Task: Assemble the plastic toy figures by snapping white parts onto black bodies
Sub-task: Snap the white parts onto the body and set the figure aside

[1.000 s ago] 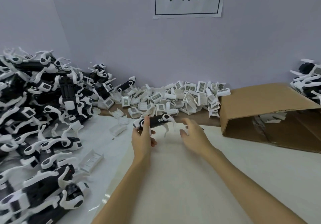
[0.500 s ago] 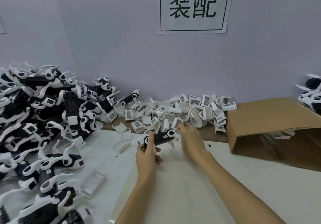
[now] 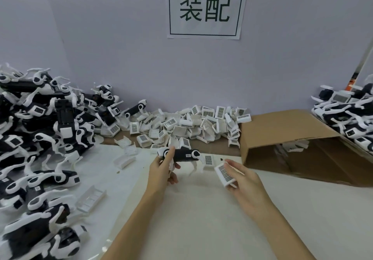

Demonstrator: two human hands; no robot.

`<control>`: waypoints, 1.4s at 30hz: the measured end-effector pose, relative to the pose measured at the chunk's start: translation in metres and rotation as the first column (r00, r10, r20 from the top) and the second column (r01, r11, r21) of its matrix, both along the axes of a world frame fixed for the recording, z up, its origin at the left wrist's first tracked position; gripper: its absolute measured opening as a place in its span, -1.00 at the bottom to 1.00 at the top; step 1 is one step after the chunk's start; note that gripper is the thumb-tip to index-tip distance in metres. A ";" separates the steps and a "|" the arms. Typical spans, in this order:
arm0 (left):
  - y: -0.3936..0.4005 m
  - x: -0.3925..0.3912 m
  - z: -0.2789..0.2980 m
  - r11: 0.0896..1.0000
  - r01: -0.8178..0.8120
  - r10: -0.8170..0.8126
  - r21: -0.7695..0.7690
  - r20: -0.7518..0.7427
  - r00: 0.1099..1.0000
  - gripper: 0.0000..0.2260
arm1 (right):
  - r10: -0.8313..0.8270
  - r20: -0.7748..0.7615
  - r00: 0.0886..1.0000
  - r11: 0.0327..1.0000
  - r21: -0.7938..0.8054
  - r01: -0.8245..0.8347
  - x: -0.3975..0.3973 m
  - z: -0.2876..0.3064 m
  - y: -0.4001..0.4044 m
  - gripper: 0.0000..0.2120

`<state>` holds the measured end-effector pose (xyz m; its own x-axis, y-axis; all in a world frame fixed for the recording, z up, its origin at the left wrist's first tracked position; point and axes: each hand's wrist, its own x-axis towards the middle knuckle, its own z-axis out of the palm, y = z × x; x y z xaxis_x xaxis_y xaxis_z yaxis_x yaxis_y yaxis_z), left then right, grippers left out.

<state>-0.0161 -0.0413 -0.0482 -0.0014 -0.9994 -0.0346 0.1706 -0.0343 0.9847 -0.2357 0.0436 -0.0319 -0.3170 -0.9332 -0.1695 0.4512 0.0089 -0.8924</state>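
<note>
My left hand grips a black toy body with white legs, held level above the white table sheet. My right hand pinches a white cover part with a barcode label, a little to the right of the body and apart from it. Another white cover lies on the sheet just beyond, under the body's right end. A heap of white cover parts lies along the wall behind.
A big pile of black-and-white figures fills the left side. An open cardboard box lies on its side at right, with more figures behind it. Loose white trays sit on the sheet at left. A paper sign hangs on the wall.
My right hand reached into the heap of white parts, took one cover and drew back toward me with it. My left hand kept holding the black body.
</note>
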 end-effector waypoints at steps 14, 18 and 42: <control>0.024 -0.006 0.008 0.861 0.491 -0.467 -0.135 0.173 0.867 -0.44 | 0.195 0.276 0.941 0.980 -0.093 -0.176 -0.016 0.014 0.011 -0.59; 0.028 -0.003 0.014 0.823 0.546 -0.518 -0.157 0.188 0.835 -0.36 | 0.255 0.263 0.930 0.966 -0.116 -0.232 -0.021 0.018 0.016 -0.68; 0.042 -0.019 0.014 0.804 0.548 -0.453 -0.232 0.358 0.816 -0.67 | -0.297 -0.748 0.594 0.943 -0.326 0.061 0.015 0.006 0.022 -0.88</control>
<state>-0.0356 0.0004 -0.0338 -0.5425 -0.8158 0.2003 -0.0590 0.2749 0.9597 -0.2203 0.0660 -0.0263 -0.3808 -0.8113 0.4436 -0.4476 -0.2581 -0.8562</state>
